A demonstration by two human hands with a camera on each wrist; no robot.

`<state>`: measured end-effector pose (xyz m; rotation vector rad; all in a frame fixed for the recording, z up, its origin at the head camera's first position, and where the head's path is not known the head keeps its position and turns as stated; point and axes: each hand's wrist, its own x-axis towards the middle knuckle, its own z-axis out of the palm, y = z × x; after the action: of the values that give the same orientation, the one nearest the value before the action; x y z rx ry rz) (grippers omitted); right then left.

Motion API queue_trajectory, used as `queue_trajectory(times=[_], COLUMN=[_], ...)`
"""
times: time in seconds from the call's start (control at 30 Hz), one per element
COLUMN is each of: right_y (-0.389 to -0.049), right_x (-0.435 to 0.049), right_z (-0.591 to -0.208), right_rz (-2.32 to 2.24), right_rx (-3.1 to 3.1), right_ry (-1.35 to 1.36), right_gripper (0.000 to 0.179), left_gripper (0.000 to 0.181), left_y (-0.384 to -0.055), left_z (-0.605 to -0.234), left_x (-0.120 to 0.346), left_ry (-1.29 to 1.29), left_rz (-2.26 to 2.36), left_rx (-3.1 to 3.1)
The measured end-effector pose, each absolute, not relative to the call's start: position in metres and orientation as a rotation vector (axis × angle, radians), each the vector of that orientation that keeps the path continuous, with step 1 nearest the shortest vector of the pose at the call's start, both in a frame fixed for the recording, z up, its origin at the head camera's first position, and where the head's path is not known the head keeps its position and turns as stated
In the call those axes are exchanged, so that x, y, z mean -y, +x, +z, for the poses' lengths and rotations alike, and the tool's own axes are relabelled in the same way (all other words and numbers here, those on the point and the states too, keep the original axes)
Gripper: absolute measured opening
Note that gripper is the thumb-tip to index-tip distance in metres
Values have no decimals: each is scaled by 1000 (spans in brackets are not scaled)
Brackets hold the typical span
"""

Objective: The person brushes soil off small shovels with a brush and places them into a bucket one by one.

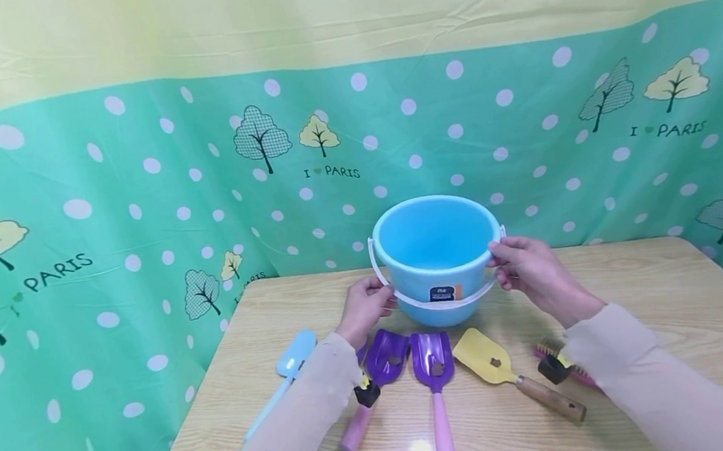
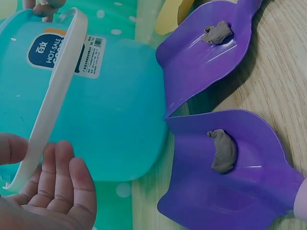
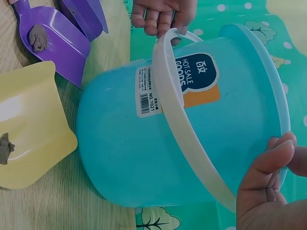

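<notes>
A light blue bucket (image 1: 439,247) stands at the back of the table, its white handle (image 1: 439,304) hanging down across the front over a label (image 2: 67,52). My left hand (image 1: 366,307) pinches that handle on the left side, thumb on one side and fingers behind, as the left wrist view (image 2: 53,191) shows. On the opposite side, my right hand (image 1: 534,270) grips the bucket's rim (image 3: 276,86) between thumb and fingers. Two purple shovels (image 1: 433,357) with pink handles and a yellow shovel (image 1: 484,359) with a wooden handle lie in front, their blades close to the bucket's base.
On the left lies a light blue shovel (image 1: 295,354), partly under my left sleeve. A pink brush (image 1: 582,376) is half hidden by the right sleeve. Small grey lumps (image 2: 224,151) sit on the shovel blades. A green patterned curtain (image 1: 411,132) hangs behind the wooden table (image 1: 658,282).
</notes>
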<state>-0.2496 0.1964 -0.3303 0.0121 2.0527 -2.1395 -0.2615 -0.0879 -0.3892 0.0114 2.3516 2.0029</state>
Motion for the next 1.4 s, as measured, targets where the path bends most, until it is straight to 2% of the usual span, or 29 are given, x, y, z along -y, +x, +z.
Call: queue_trajectory(times=[0.17,0.4,0.7,0.97,1.4], right_y=[-250,-251,-251,-251,-251], right_x=[-192,-186,-180,-175,-170], right_z=[-331,-332,-332,-331,-330], right_rz=[-2126,-2129,-2121,-2131,-2111], right_rx=[-2070,-2057,-2053,-2034,-2040], right_ry=[14,4,12,6,-6], right_gripper=[45,39,43,31,34], left_gripper=[19,18,20,19,19], left_y=[-261,-260,-259,-259,-256], left_z=[-390,-391,-391,-392,-391], left_x=[91,98,102,107,112], left_ry=[3,-9,-37,-27,-60], left_rz=[2009,2011,2016,2025,2007], left_rx=[-2354,-2381,-2383,-2389,-2425])
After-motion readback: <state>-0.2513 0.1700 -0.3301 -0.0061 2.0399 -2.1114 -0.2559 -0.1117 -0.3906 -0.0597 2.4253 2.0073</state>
